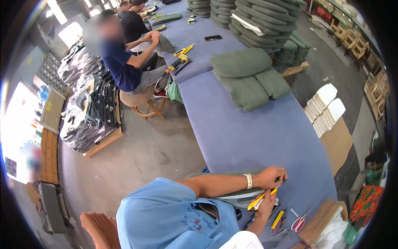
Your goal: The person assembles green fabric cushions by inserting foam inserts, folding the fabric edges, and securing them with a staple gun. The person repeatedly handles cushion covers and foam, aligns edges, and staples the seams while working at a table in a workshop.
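A dark green padded piece (232, 191) lies across my lap and the table edge, partly under my left forearm; a pale strip shows along it. My left hand (269, 177), with a metal watch on its wrist, is closed on the far right end of this piece. Just below it my right hand (265, 204) is wrapped round a yellow utility knife (260, 200), its narrow end close to my left fingers. The knife's exact tip is too small to make out. Beside my right hand lie another yellow utility knife (277, 220) and red-handled scissors (298, 224).
Green padded pieces (244, 79) lie farther up the blue-covered table (257, 133), with tall stacks of cushions (265, 20) behind. A cardboard box (321, 224) stands at lower right. A co-worker (118, 62) sits at the table's left side, near a yellow-black tool (179, 62).
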Action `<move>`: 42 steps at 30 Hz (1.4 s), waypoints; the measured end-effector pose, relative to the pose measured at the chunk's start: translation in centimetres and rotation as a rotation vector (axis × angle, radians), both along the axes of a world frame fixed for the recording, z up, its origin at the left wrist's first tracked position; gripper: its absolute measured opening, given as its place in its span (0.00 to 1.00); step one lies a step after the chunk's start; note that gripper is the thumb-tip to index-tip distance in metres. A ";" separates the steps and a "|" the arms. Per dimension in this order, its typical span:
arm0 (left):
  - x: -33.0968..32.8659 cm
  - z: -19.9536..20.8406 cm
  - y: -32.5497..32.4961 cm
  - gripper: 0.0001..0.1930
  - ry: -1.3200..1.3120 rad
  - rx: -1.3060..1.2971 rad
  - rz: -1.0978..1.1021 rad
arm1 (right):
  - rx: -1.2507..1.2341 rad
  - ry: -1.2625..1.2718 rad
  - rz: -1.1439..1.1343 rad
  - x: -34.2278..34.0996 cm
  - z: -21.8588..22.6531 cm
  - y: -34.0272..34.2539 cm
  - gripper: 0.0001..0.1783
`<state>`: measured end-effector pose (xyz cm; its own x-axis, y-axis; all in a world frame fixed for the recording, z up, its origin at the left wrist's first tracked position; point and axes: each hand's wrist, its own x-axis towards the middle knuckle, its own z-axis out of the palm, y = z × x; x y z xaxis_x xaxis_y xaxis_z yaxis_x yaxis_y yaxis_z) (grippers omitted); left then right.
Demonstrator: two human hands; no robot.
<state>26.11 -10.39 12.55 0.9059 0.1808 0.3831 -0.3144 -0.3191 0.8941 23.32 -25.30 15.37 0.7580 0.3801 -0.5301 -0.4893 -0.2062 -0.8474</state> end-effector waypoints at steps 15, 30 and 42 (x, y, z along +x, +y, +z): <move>-1.6 3.8 1.4 0.08 0.258 0.284 0.007 | -0.083 -0.074 0.065 0.1 4.1 -3.7 0.14; -1.1 3.5 1.5 0.12 0.140 0.142 0.034 | 0.239 -0.146 -0.189 -1.4 4.7 -2.5 0.13; -0.4 2.4 0.9 0.06 0.144 0.274 0.063 | 0.281 -0.057 -0.194 -0.7 4.1 -1.7 0.12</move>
<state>25.73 -9.52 14.94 0.9447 0.1461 0.2935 -0.1623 -0.5695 0.8058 22.58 -27.00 19.45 0.8556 0.3512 -0.3801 -0.4471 0.1317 -0.8847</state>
